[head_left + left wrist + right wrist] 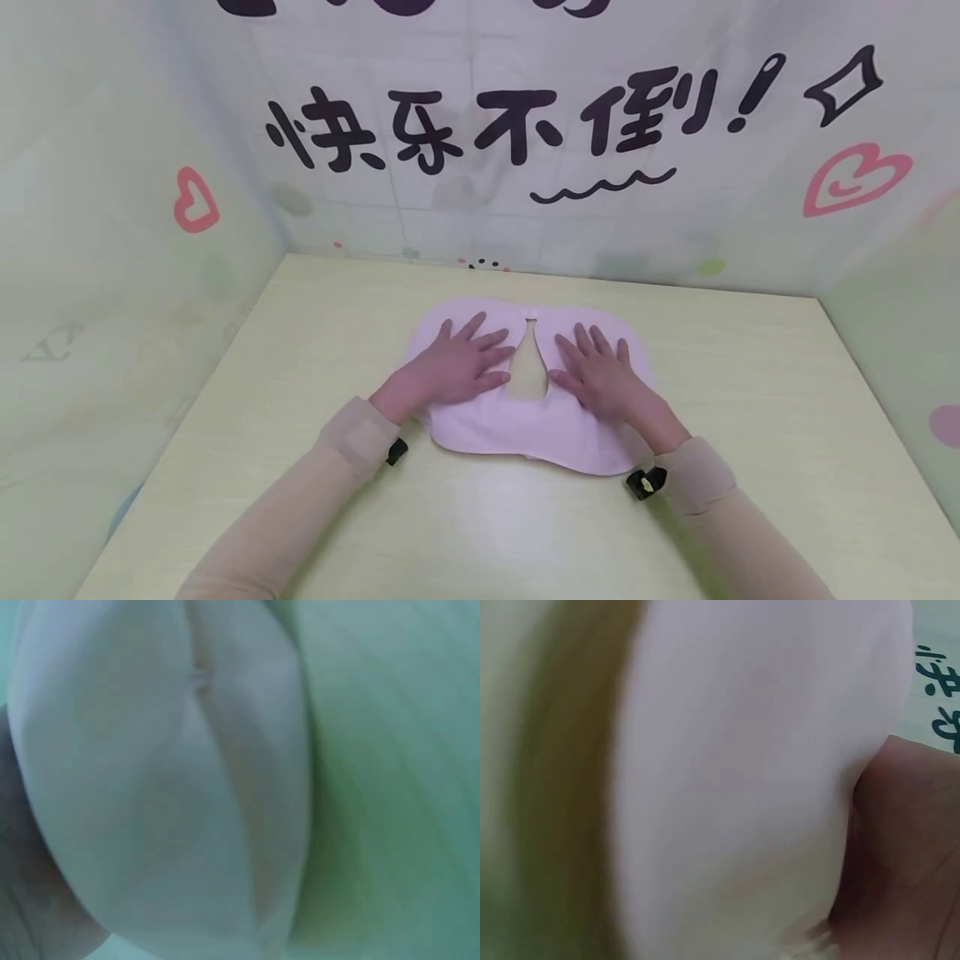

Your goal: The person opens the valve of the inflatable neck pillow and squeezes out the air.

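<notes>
Both hands — left (pixel 457 367), right (pixel 600 375) — lie flat, fingers spread, on the pink bib (pixel 525 429); its long axis runs left–right across the surface (pixel 750 400).

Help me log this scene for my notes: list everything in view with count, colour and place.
bib: one, pale pink, flat at the table's middle, teardrop neck opening between the hands
table: one, pale yellow-green
backdrop: white, black characters and pink hearts, behind and at both sides
wrist straps: two, black, at the cuffs
sleeves: two, beige
left hand: flat on the bib's left half
right hand: flat on its right half
</notes>
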The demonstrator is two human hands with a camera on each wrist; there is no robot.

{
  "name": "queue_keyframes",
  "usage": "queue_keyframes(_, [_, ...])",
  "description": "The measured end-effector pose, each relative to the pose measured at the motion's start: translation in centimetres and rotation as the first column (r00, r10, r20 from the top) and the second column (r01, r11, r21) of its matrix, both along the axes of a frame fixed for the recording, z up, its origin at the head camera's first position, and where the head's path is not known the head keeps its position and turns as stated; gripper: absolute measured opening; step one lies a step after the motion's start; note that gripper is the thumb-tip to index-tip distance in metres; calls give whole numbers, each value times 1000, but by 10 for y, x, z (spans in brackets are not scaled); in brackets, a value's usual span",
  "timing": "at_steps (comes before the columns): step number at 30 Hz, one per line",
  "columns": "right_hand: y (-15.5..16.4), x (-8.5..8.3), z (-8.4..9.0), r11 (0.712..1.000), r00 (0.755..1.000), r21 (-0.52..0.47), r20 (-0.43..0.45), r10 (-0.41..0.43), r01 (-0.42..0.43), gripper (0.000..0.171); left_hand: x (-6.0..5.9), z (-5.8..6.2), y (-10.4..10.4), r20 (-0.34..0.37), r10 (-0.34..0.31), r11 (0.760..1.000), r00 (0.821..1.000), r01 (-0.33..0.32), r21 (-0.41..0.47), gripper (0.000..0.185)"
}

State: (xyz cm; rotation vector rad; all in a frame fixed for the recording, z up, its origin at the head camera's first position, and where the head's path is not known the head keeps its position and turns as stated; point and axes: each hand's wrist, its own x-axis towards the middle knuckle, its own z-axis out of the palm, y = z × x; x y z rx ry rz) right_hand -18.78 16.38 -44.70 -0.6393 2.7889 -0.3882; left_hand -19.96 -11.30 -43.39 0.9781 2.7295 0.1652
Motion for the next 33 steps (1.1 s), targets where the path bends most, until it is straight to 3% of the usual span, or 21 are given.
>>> queue_keyframes(7, [0, 0, -9, 1000, 1000, 3, 4, -6, 6, 72, 2, -17, 0, -45, 5, 1000, 999, -6, -16, 63])
queue_keyframes(24, [2, -2, -15, 999, 1000, 35, -3, -5, 6, 73, 6, -18, 5, -48, 9, 998, 999, -12, -60, 63])
queue_keyframes(30, [-7, 16, -5, 1000, 996, -9, -91, 7, -7, 76, 6, -10, 3, -13, 55, 992, 998, -53, 111, 62])
queue_keyframes(33, [-15, 31, 5, 998, 989, -50, -145, 39, -46, 77, 10, -3, 4, -37, 50, 983, 998, -43, 176, 64])
